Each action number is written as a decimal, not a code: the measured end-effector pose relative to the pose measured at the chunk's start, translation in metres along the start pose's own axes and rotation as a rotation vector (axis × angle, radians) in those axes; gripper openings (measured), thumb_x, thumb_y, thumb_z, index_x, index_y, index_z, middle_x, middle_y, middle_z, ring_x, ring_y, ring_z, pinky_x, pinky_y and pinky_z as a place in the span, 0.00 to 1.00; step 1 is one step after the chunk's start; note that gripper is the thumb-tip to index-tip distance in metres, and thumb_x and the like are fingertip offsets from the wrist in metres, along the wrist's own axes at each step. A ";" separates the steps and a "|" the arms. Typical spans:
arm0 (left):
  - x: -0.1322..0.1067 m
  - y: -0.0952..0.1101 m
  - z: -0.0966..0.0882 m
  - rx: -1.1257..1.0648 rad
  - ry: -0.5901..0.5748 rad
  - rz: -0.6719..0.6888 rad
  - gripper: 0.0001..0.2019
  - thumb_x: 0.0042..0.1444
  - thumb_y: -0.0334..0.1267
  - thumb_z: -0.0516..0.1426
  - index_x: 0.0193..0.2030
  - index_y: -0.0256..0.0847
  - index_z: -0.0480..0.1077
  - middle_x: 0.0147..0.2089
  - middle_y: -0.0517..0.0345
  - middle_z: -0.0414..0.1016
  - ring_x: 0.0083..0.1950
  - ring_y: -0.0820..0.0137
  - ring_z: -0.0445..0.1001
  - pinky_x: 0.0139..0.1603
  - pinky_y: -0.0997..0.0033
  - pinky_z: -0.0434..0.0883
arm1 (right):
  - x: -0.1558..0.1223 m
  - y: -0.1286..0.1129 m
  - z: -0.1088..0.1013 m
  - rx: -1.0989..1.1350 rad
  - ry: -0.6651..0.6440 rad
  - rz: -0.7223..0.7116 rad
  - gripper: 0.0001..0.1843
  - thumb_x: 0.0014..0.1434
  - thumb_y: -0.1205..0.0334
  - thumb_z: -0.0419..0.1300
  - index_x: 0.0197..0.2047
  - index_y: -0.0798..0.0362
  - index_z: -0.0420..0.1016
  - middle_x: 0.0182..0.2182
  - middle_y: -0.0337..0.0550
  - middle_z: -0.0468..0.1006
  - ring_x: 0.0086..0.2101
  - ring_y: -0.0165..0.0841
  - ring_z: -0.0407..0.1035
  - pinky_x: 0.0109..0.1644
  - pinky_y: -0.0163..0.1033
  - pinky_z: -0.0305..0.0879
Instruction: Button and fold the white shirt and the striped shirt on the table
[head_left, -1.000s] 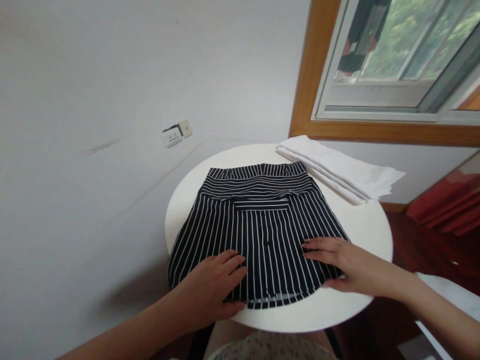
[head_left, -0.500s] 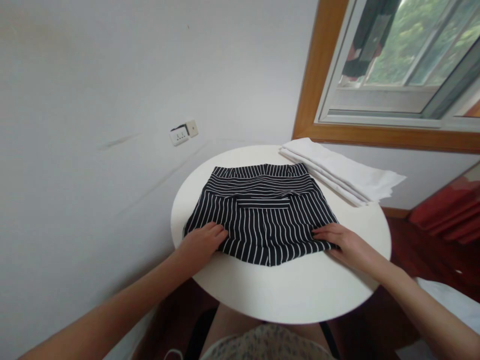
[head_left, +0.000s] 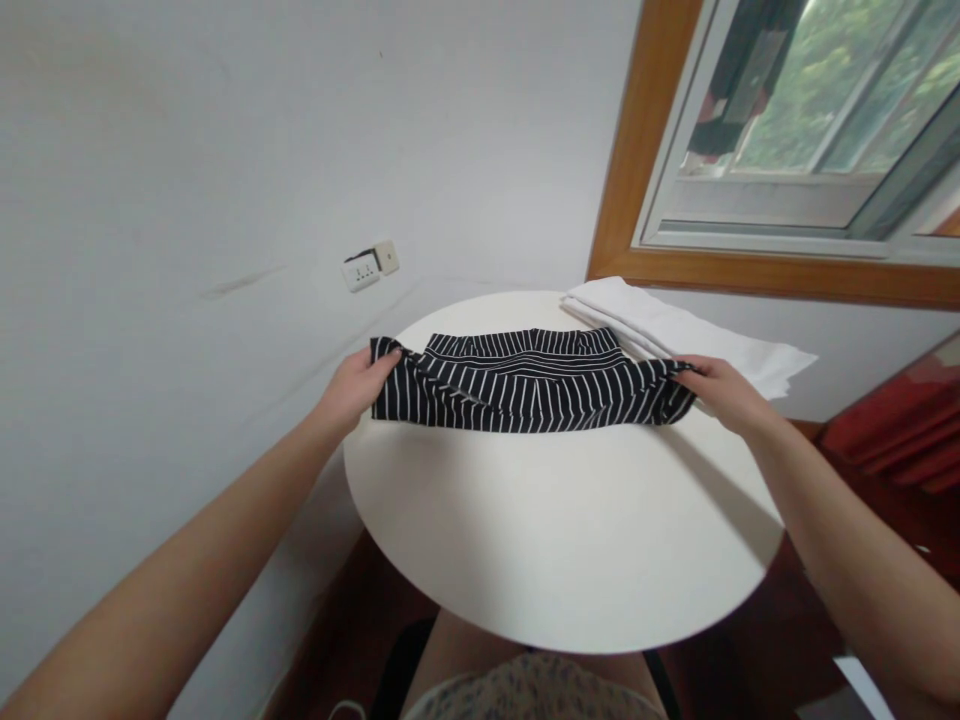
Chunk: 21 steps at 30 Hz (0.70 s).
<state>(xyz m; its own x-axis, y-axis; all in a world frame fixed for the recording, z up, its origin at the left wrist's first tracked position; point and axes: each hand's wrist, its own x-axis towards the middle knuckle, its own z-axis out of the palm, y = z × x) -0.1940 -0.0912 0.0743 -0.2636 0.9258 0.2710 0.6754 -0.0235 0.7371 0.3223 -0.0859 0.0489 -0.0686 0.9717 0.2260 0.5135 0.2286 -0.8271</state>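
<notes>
A black skirt with white stripes (head_left: 517,400) lies across the round white table (head_left: 555,540), its near part lifted and folded back toward the waistband. My left hand (head_left: 363,382) pinches the raised hem at the left corner, thumb on top. At the opposite corner my right hand (head_left: 716,388) grips the hem, the cloth bunched and drooping under its fingers. The hem is stretched between both hands. The waistband (head_left: 525,342) stays flat at the far side. The skirt's middle is hidden under the fold.
Folded white cloths (head_left: 682,325) lie at the table's back right, close behind my right hand. A wall with a socket (head_left: 361,271) borders the left side. A wood-framed window (head_left: 765,266) is behind, and red fabric (head_left: 900,430) is at the far right.
Both hands have moved from the skirt's near part up and away from me, taking hold of the hem corners. The near part has been lifted and folded back, baring the front of the table.
</notes>
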 end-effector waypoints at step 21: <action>0.118 -0.030 0.096 0.709 -0.023 -0.084 0.23 0.62 0.48 0.44 0.46 0.35 0.74 0.49 0.37 0.76 0.52 0.51 0.74 0.48 0.57 0.70 | 0.144 0.028 0.070 -0.762 0.178 0.365 0.23 0.62 0.50 0.52 0.46 0.58 0.79 0.45 0.58 0.79 0.48 0.44 0.72 0.48 0.40 0.65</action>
<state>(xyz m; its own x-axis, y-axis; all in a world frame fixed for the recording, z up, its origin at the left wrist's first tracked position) -0.1796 0.0551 0.0247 -0.3255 0.9214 0.2123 0.9405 0.2924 0.1729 0.2671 0.0644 0.0227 0.3145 0.9384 0.1432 0.9154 -0.2599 -0.3074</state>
